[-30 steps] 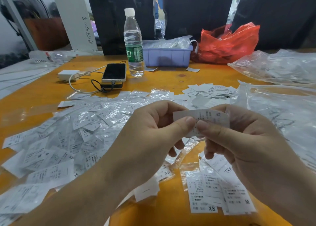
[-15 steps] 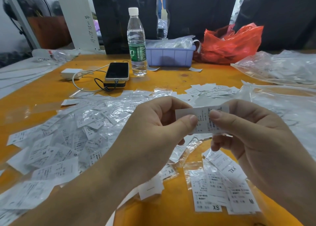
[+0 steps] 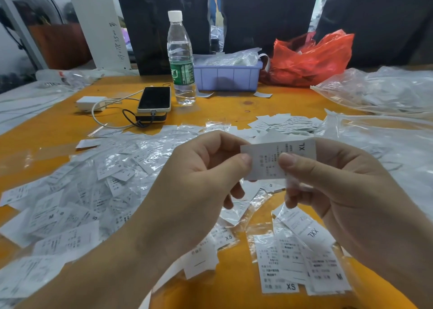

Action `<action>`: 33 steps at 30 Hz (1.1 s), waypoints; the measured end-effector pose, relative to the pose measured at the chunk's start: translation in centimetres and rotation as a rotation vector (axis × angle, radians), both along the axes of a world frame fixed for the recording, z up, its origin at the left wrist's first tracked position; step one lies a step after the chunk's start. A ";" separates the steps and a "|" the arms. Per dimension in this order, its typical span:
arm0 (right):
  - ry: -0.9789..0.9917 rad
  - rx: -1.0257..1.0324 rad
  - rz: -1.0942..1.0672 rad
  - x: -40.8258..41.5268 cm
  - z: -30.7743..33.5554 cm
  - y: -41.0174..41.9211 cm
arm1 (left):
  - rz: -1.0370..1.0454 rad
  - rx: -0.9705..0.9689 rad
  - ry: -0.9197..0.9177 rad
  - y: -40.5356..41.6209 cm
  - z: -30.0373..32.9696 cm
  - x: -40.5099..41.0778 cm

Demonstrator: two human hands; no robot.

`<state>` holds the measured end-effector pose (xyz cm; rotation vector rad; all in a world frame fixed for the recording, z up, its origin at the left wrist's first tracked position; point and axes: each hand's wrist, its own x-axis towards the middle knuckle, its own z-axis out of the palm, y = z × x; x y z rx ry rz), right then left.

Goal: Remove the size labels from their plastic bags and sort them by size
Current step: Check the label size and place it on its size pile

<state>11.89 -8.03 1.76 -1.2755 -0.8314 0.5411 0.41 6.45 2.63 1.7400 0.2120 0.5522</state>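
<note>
A white size label marked XL [image 3: 276, 156] is held up over the orange table [image 3: 229, 107]. My left hand [image 3: 201, 180] pinches its left edge with thumb and fingers. My right hand [image 3: 332, 187] pinches its lower middle, and a scrap of clear plastic bag [image 3: 297, 184] hangs under that thumb. Below lie sorted labels marked XS [image 3: 278, 269], M [image 3: 328, 271] and XXL [image 3: 309, 231]. A heap of bagged labels [image 3: 77, 196] covers the left of the table. A small stack of loose labels [image 3: 285, 123] lies behind my hands.
A water bottle [image 3: 180, 60], a phone [image 3: 154, 99] on a power bank with charger and cable, a purple bin [image 3: 227, 75] and a red plastic bag [image 3: 309, 58] stand at the back. Large clear bags [image 3: 379, 91] fill the right side.
The label has slid further out to the right, so its XL mark now shows. My hands stay close together in the same place.
</note>
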 end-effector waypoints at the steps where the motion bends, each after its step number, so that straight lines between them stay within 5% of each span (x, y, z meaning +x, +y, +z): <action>1: 0.001 -0.004 0.006 0.0 0.0 0.0 | 0.007 0.023 -0.003 0.0 0.0 0.0; 20: 0.001 -0.164 0.059 0.1 0.5 0.0 | -0.025 0.086 0.084 0.5 0.0 0.2; 26: -0.566 -0.322 -0.256 1.3 2.1 -1.3 | -0.013 0.202 0.447 3.4 1.2 -0.3; 33: -0.658 -0.349 -0.310 1.9 2.4 -1.3 | 0.344 0.456 0.638 6.6 1.0 -0.4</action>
